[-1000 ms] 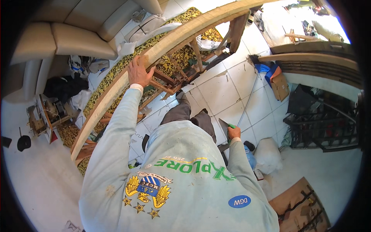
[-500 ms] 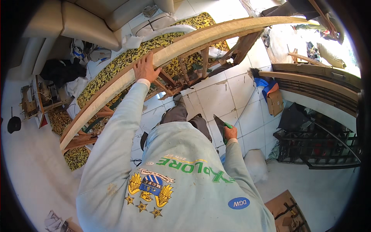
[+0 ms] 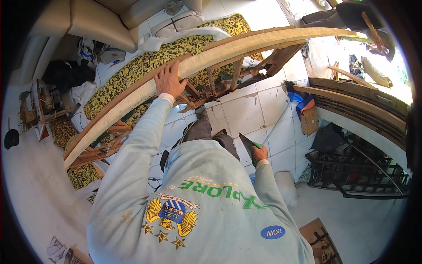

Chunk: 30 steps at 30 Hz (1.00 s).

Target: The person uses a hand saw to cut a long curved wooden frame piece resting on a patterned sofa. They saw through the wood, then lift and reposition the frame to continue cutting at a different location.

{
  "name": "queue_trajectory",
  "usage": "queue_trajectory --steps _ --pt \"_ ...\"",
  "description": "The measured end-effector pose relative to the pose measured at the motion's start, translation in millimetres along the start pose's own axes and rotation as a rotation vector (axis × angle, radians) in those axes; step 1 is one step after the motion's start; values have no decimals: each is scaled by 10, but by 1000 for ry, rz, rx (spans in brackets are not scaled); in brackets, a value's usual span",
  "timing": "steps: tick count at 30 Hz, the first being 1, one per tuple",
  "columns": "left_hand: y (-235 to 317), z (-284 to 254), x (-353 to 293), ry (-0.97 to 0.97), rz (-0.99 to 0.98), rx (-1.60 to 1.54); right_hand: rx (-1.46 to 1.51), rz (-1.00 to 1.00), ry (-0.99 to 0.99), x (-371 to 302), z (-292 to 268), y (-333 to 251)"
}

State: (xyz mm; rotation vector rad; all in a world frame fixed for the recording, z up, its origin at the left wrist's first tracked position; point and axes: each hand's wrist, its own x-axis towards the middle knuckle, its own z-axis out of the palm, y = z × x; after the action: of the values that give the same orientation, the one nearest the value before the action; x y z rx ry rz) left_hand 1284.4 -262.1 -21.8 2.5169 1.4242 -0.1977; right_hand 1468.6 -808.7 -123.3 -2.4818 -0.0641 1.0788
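A long wooden frame (image 3: 228, 54) stands on edge across the far side, its pale top rail bowed by the lens. My left hand (image 3: 170, 81) grips that rail near the middle, fingers over the top and thumb on the near side. Cross pieces and slats hang below it. Lower right of it, my right hand (image 3: 260, 153) is closed round the green handle of a handsaw (image 3: 247, 145). The saw's dark blade points away from me and to the left, over the tiled floor, apart from the frame.
Behind the frame lies a yellow-and-black patterned cushion (image 3: 132, 83). A beige sofa (image 3: 96, 26) stands at the far left. To the right are a blue broom (image 3: 296, 94), a small cardboard box (image 3: 309, 121), stacked long boards (image 3: 360, 103) and a black metal rack (image 3: 347, 169).
The frame sits slightly lower in view, with my left hand still on its rail. The saw has tilted a little, its tip shifting left.
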Motion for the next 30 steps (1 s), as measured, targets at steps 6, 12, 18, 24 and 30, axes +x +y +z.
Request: queue_trajectory --steps 6,12,18,24,30 --pt "-30 23 27 19 20 -16 -52 -27 5 189 13 -44" --pt "-41 21 85 -3 54 -34 -12 -101 83 210 18 -257" --pt "-237 -179 310 -136 134 -135 44 -40 10 93 -10 -567" --pt "-295 -316 607 -279 111 -276 -37 -71 49 133 121 -169" --pt "-465 -304 797 -409 148 -383 -55 -22 39 -107 153 -105"
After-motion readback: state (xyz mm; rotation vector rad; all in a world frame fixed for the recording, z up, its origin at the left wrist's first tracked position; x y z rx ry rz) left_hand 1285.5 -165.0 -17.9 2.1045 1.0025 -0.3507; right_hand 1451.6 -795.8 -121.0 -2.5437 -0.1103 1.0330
